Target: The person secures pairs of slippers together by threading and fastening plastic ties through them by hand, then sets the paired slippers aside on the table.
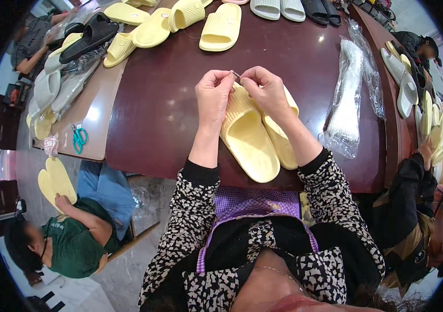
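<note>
A pair of pale yellow slide sandals (252,148) lies on the dark red table in front of me, toes pointing away, soles down. Above their toe ends, my left hand (215,93) pinches a short, thin strip (236,74) between thumb and forefinger. The fingertips of my right hand (268,92) are closed on its other end. What the strip is, and whether it runs down to the sandals, I cannot tell. My right hand and wrist partly cover the right sandal.
Another yellow slide (220,28) lies farther back, near several yellow, grey and black ones. On the right is a plastic bag of white strands (345,99). Teal-handled scissors (79,138) rest at the left. People sit on both sides; one at left holds yellow slides (56,182).
</note>
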Demonstrator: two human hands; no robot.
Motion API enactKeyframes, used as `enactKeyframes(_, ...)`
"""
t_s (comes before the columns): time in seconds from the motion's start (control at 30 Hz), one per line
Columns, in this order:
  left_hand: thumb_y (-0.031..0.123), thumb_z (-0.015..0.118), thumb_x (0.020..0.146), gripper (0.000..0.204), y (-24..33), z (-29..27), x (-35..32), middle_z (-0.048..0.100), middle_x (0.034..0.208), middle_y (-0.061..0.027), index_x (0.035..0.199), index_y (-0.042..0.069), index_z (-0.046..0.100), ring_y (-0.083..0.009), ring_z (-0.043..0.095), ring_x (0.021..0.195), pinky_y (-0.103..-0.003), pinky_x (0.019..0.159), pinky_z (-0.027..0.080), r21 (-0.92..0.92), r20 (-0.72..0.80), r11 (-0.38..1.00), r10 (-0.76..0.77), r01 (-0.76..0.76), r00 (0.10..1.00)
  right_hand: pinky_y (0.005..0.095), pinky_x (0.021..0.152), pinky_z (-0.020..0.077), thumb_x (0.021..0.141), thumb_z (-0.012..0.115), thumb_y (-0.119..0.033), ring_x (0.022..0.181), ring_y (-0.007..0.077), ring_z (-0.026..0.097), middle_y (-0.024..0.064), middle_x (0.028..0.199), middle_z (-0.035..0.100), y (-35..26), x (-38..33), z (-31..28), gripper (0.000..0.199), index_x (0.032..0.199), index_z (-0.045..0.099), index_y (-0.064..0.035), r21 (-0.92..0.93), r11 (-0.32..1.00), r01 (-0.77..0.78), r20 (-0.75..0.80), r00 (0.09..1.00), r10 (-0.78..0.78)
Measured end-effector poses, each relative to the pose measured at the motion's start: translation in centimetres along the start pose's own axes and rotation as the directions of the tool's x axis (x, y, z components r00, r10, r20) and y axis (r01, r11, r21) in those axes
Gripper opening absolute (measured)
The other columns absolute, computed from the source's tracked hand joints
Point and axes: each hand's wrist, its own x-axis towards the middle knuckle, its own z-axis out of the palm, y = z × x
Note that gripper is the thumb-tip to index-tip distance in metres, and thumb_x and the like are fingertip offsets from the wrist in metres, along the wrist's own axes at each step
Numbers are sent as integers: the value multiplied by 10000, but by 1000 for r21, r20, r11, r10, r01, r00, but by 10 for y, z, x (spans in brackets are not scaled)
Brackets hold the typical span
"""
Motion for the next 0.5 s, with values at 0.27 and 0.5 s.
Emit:
enactKeyframes(0.27,16,633,815,25,0,1,-2,635,751,-27,834,24,619,-41,519,574,-164,493,397,30,-13,999,-10,10,1000,181,536,399,821,601,-65,620,24,483,-28,686,566,0,-2,-1,80,854,611,8,-33,999,-21,-10,1000,21)
enactKeyframes(0.5,45,634,819,27,-1,-1,-1,602,720,5,805,36,613,-37,524,569,-164,495,397,26,1,999,-21,21,1000,183,533,398,821,602,-63,613,26,483,-29,681,563,0,-3,0,77,849,612,8,-54,998,13,-24,1000,-14)
